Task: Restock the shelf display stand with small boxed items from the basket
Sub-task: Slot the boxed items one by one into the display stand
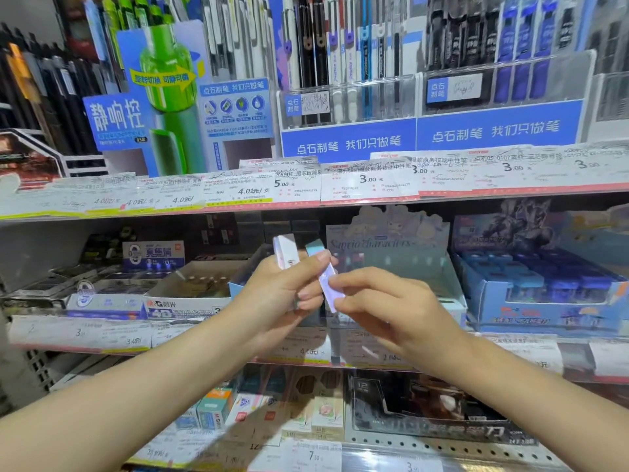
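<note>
My left hand [279,287] is raised in front of the middle shelf and grips two small pastel boxes. One is a white and lilac box [285,250] sticking up from the fist. The other is a teal-topped lilac box [326,274], tilted down to the right. My right hand [384,301] pinches the lower end of that second box with thumb and fingers. Behind the hands stands a pale cardboard display stand [391,240] with cartoon characters on its header. No basket is in view.
The middle shelf holds an open eraser carton [190,294] at the left and a blue display box [544,294] of small items at the right. Pen racks [340,80] fill the upper shelf. More small boxes [272,410] sit on the lower shelf. Price labels line every shelf edge.
</note>
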Demonstrator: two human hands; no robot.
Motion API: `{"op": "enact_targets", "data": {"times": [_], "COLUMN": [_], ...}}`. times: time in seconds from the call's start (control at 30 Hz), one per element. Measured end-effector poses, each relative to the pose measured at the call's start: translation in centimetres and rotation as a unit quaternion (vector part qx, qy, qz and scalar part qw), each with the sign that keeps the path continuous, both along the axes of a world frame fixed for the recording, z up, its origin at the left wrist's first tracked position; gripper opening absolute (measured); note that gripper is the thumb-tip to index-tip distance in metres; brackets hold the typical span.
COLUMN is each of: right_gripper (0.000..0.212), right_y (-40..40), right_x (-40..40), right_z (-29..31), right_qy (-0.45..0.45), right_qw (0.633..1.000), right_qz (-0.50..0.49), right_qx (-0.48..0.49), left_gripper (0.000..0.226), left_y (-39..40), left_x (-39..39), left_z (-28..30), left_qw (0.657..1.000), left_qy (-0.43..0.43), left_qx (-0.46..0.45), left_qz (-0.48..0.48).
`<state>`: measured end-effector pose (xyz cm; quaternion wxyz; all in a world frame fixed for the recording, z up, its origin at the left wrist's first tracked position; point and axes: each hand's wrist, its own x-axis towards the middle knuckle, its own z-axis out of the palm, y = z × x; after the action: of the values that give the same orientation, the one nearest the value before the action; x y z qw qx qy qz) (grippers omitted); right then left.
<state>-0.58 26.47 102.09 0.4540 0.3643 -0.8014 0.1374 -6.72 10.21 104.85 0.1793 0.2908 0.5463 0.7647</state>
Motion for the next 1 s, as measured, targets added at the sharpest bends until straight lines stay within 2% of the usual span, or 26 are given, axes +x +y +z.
{"op": "enact_targets", "data": {"times": [0.1,0.17,0.27,0.33,0.47,0.57,0.6,0.67,0.77,0.83,0.9,0.93,1.0], "right_gripper": [0.016,0.032,0.052,0.049,0.042,0.040,0.038,0.036,0.038,0.040,0.039,0.038,0.037], "right_y": [-0.1,-0.3,-0.7,-0.8,-0.9,0.3,1.0,2.3,3.3,3.6,3.6,3.6,3.5], "right_x": [0.4,0.5,0.4,0.2,-0.3,-0.9,-1.3,-2.4,-4.1,-4.9,-5.5,-5.8,-6.2], "right_z": [0.3,1.1,2.9,3.6,3.8,4.6,4.9,5.3,4.9,4.1,3.4,3.2,2.8], "right_qy": [-0.019,-0.064,-0.240,-0.322,-0.351,-0.333,-0.313,-0.283,-0.281,-0.277,-0.270,-0.266,-0.259], "right_qw": [1.000,0.994,0.945,0.913,0.901,0.903,0.908,0.913,0.910,0.919,0.926,0.929,0.934], "right_qz": [0.004,0.007,0.013,0.029,0.030,0.014,-0.003,-0.044,-0.084,-0.094,-0.100,-0.102,-0.106], "right_qx": [-0.004,-0.085,-0.223,-0.249,-0.252,-0.270,-0.278,-0.291,-0.293,-0.265,-0.244,-0.236,-0.223], "left_gripper": [0.016,0.022,0.034,0.036,0.034,0.031,0.030,0.028,0.025,0.013,0.018,0.022,0.026], "left_y": [-0.3,-0.3,0.0,0.2,0.4,0.2,0.1,-0.5,-1.1,-1.0,-0.7,-0.5,-0.3], "left_x": [0.0,0.0,0.2,0.2,0.1,-0.1,-0.2,-0.7,-1.5,-1.9,-1.6,-1.4,-1.5], "left_z": [0.2,0.4,0.8,1.0,0.9,0.5,0.3,-0.2,-1.3,-2.0,-2.4,-2.4,-2.4], "left_qw": [0.988,0.976,0.963,0.963,0.962,0.946,0.928,0.865,0.727,0.633,0.547,0.522,0.511], "left_qy": [0.125,0.173,0.199,0.193,0.181,0.228,0.270,0.398,0.603,0.682,0.734,0.746,0.740], "left_qx": [-0.081,-0.117,-0.154,-0.155,-0.142,-0.155,-0.182,-0.244,-0.296,-0.341,-0.373,-0.381,-0.401], "left_qz": [0.051,0.068,0.090,0.107,0.147,0.169,0.178,0.185,0.141,0.133,0.153,0.163,0.171]}}
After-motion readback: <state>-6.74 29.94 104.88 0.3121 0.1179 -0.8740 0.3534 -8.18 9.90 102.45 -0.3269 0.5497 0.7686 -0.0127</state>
